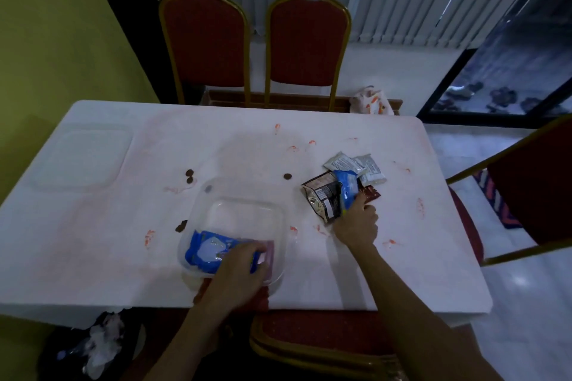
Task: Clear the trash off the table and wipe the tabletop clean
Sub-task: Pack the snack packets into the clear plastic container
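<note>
A clear plastic container (198, 216) stands near the front edge of the white table (123, 257). Inside it lies a blue wrapper (204, 252), and my left hand (238, 269) reaches into the container with its fingers curled on that wrapper. To the right, my right hand (357, 223) grips a bunch of wrappers: a blue one (348, 187) and a dark brown packet (322, 198). Grey-white sachets (359, 165) lie just beyond them. Red smears (150, 237) and small brown blobs (189, 176) dot the tabletop.
A clear lid (82, 156) lies at the table's left side. Two red chairs (257, 43) stand behind the table, another at the right (526, 189), one below me (322, 337). A black trash bag (93, 346) with crumpled waste sits on the floor at front left.
</note>
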`<state>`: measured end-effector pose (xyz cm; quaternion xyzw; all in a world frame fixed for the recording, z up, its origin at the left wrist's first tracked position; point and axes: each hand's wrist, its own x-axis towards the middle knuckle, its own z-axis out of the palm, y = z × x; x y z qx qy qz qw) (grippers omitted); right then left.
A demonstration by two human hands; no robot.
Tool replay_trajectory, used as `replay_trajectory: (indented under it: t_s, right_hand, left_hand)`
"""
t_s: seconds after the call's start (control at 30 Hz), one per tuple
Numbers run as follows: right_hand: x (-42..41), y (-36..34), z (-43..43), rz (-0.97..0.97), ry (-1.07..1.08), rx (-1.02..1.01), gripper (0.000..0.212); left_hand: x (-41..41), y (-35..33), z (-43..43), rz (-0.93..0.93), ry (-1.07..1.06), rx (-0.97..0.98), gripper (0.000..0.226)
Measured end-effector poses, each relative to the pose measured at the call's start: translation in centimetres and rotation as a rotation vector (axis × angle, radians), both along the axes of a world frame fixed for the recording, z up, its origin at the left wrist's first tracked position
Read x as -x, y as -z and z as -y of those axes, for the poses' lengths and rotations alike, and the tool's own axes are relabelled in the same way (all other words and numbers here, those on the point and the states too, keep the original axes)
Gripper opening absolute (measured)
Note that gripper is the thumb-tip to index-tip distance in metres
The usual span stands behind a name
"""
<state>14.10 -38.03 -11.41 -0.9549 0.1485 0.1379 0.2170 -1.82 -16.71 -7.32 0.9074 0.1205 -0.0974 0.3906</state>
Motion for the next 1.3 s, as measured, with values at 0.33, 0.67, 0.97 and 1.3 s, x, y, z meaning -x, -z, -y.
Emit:
replay_trajectory:
  t_s: [0.33, 0.67, 0.97, 1.3]
  right_hand:
    - [4.6, -5.8, -3.6, 0.301, 0.053, -0.601, 0.057]
    - [10.1, -5.1, -10.4, 0.099, -0.638, 0.063, 0.047]
    - [10.4, -5.8, -12.0, 0.037, -0.806, 0.314, 0.028]
    - [10.9, -7.0, -12.2, -0.016, -0.837, 0.312, 0.026]
  left_hand:
    - [0.7, 1.4, -0.3, 0.023, -0.062, -0.125, 0.030]
    - [-0.1, 2.9, -2.3, 0.103, -0.020, -0.169, 0.035]
    - [-0.2, 3.8, -2.9, 0.039, 0.116, -0.193, 0.029]
    - [-3.3, 2.4, -0.6, -0.133, 0.238, -0.294, 0.041]
